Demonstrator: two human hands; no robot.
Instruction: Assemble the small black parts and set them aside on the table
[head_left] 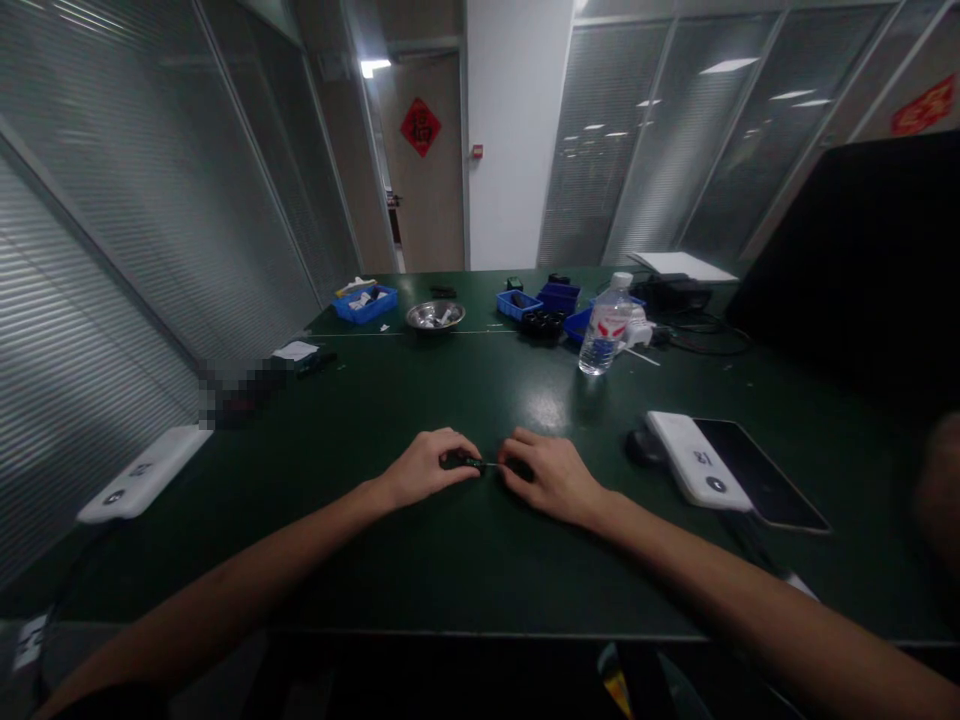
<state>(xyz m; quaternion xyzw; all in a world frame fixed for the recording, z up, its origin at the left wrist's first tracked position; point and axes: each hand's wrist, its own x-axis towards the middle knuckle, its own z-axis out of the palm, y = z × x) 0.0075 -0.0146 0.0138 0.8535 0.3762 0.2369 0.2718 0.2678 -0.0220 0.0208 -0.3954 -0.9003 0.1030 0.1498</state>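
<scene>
Above the dark green table (360, 560), my left hand (431, 467) is closed, pinching a small dark piece (466, 461) between thumb and fingers. My right hand (551, 472) faces it, also closed, its fingertips on a thin pale rod-like part (491, 464). That part spans the narrow gap and meets the end of the dark piece, though I cannot tell whether the two are joined. Inside the curl of the right hand lies shadow, so whatever else it holds is hidden.
A water bottle (604, 330) stands right of centre, behind my hands. Farther back are a metal bowl (435, 318) and blue trays (365, 305). A white power bank (697, 460) and a phone (757, 472) lie right; another white power bank (146, 475) lies left.
</scene>
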